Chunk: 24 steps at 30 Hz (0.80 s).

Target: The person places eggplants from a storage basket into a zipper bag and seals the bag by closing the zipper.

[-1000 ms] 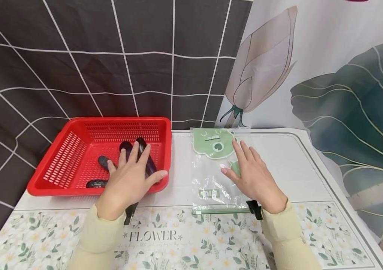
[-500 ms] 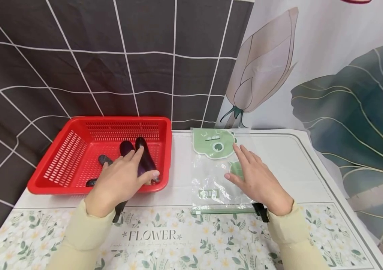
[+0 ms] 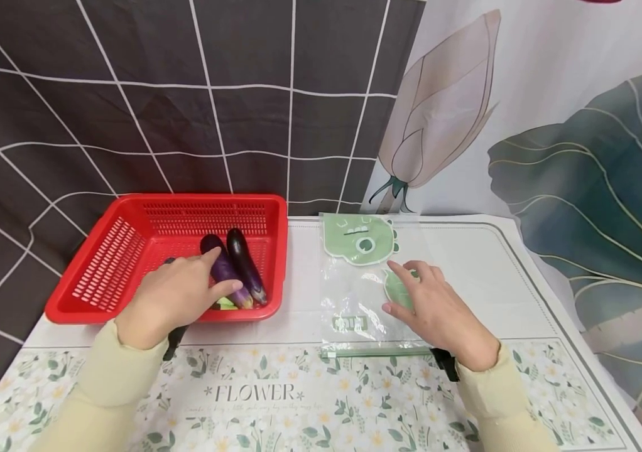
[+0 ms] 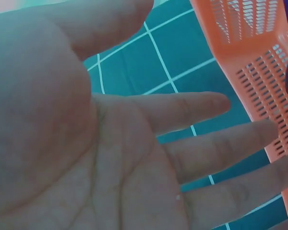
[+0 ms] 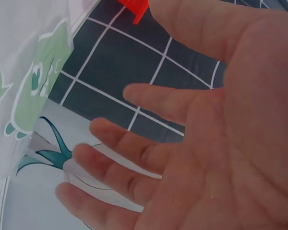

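Nothing is held: the fingers of the left hand [image 3: 176,292] are loosely spread over the red basket [image 3: 202,198], those of the right hand [image 3: 436,307] slightly bent above the zip bag [image 3: 349,292]. Whether either surface is touched cannot be told. The purple eggplant [image 3: 226,269] is partly covered by the left fingertips; the darker eggplant [image 3: 246,267] is seen just right of them. If glossy skin is pinched only lightly, either could be dropped — and the thin bag could be creased if brushed by the right fingers.
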Motion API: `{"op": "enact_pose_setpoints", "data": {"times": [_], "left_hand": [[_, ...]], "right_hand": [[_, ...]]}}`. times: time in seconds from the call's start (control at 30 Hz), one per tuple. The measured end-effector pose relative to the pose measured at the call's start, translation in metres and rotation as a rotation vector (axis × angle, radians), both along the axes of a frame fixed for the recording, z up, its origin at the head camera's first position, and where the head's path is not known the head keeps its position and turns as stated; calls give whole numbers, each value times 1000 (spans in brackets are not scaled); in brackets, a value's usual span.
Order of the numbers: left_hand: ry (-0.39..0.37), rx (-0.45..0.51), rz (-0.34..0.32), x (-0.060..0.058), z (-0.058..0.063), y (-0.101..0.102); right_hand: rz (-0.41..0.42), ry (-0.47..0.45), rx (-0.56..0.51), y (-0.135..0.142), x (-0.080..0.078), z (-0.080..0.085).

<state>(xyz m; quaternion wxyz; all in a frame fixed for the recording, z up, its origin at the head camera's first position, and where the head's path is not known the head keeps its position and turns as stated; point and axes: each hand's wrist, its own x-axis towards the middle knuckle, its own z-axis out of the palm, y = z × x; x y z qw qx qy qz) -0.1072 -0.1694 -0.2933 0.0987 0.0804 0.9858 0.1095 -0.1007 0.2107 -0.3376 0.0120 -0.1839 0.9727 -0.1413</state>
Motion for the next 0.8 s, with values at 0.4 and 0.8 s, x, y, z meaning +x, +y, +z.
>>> {"op": "enact_pose_setpoints", "data": {"times": [0.4, 0.8], "left_hand": [[-34, -32, -27, -7, 4, -17], [-41, 0, -122, -20, 7, -34]], "right_hand": [[59, -31, 2, 2, 6, -8], [125, -94, 30, -2, 10, -15]]}}
